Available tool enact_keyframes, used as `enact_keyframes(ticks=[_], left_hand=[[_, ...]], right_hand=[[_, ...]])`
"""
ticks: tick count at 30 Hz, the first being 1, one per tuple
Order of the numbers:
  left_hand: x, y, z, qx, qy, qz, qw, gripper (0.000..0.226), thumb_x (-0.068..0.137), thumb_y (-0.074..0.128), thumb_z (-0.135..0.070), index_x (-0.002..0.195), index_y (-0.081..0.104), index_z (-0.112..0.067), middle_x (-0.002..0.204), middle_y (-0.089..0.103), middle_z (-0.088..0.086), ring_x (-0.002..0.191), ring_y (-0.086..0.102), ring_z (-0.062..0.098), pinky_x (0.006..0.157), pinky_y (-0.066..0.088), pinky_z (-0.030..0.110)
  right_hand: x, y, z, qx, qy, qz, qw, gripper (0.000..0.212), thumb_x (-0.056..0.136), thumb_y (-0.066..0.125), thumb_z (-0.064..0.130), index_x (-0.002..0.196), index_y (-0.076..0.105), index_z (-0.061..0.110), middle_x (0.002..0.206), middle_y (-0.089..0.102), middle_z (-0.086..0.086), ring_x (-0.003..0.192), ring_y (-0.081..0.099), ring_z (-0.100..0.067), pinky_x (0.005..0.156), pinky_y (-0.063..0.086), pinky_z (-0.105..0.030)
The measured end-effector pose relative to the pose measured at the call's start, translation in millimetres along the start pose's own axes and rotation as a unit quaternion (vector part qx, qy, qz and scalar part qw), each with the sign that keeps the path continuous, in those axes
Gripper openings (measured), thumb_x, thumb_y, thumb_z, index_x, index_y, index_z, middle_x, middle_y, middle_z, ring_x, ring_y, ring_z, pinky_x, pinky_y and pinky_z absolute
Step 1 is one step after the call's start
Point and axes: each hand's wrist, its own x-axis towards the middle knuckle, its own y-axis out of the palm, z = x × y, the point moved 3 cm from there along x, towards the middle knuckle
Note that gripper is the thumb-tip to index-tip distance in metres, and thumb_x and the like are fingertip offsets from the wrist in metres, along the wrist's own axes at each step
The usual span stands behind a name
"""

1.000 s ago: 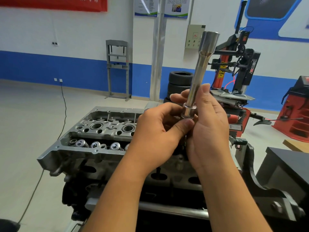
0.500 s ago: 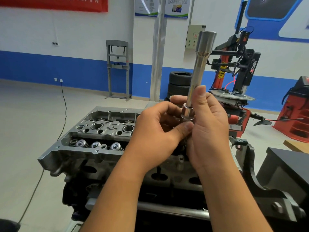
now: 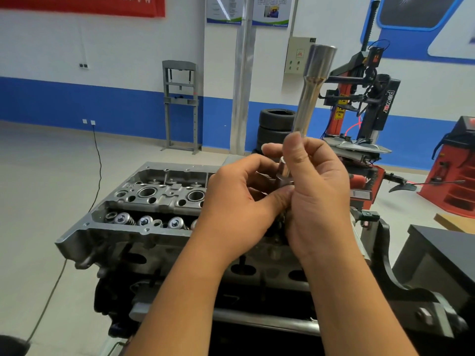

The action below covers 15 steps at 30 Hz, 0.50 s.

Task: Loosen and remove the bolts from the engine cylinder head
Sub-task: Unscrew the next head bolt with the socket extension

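Observation:
A grey metal cylinder head (image 3: 144, 201) sits on an engine stand below my hands, its valve springs and round bores showing on the left. Both hands are raised above its right part. My right hand (image 3: 316, 199) grips the lower shaft of a long chrome socket tool (image 3: 312, 93) that stands nearly upright, wide end at the top. My left hand (image 3: 239, 201) has its fingers and thumb curled round the tool's chrome base collar. Whatever is at the bottom of the tool is hidden between my palms.
A black table corner (image 3: 442, 250) is at the right. Behind stand stacked tyres (image 3: 276, 124), a red and black tyre changer (image 3: 370, 104), a red machine (image 3: 457, 173) and a grey press frame (image 3: 181, 104). A black cable (image 3: 99, 160) trails over the floor at the left.
The tool has dropped a little and my right thumb has slid higher up its shaft. My left fingers have shifted round the collar. The cylinder head has not moved.

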Motion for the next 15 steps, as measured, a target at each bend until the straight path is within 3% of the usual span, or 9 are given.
enact_keyframes(ticks=[6, 9, 13, 15], left_hand=[[0.6, 0.7, -1.7, -0.020, -0.003, 0.076, 0.997, 0.027, 0.103, 0.064, -0.013, 0.120, 0.071, -0.033, 0.103, 0.079, -0.010, 0.095, 0.075, 0.011, 0.074, 0.061, 0.025], [1.5, 1.5, 0.4, 0.003, -0.010, 0.036, 0.999, 0.024, 0.097, 0.073, -0.016, 0.116, 0.072, -0.030, 0.101, 0.077, -0.013, 0.098, 0.074, 0.009, 0.086, 0.063, 0.037], [-0.1, 2.7, 1.8, 0.042, -0.001, -0.013, 0.999, 0.025, 0.089, 0.082, -0.022, 0.110, 0.073, -0.032, 0.090, 0.076, -0.012, 0.084, 0.075, 0.010, 0.076, 0.065, 0.041], [0.5, 2.7, 1.6, 0.032, 0.001, 0.016, 0.999, 0.028, 0.093, 0.077, -0.021, 0.118, 0.073, -0.033, 0.094, 0.077, -0.012, 0.087, 0.075, 0.010, 0.076, 0.065, 0.036]], right_hand=[[1.2, -1.4, -2.5, -0.040, -0.011, -0.012, 0.999, 0.038, 0.087, 0.060, 0.054, 0.084, 0.075, 0.019, 0.096, 0.077, -0.008, 0.094, 0.071, -0.027, 0.091, 0.058, -0.062], [1.2, 0.2, -3.2, -0.017, 0.010, 0.003, 1.000, 0.036, 0.085, 0.066, 0.055, 0.085, 0.077, 0.021, 0.097, 0.076, -0.011, 0.092, 0.073, -0.030, 0.086, 0.061, -0.058], [0.8, -0.6, -3.7, -0.018, -0.005, -0.006, 1.000, 0.049, 0.080, 0.073, 0.053, 0.101, 0.067, 0.009, 0.103, 0.077, -0.013, 0.101, 0.071, -0.046, 0.086, 0.059, -0.067], [1.3, -1.7, -3.8, -0.030, -0.014, -0.010, 0.999, 0.047, 0.084, 0.069, 0.053, 0.099, 0.067, 0.009, 0.102, 0.077, -0.010, 0.100, 0.072, -0.042, 0.087, 0.060, -0.064]])
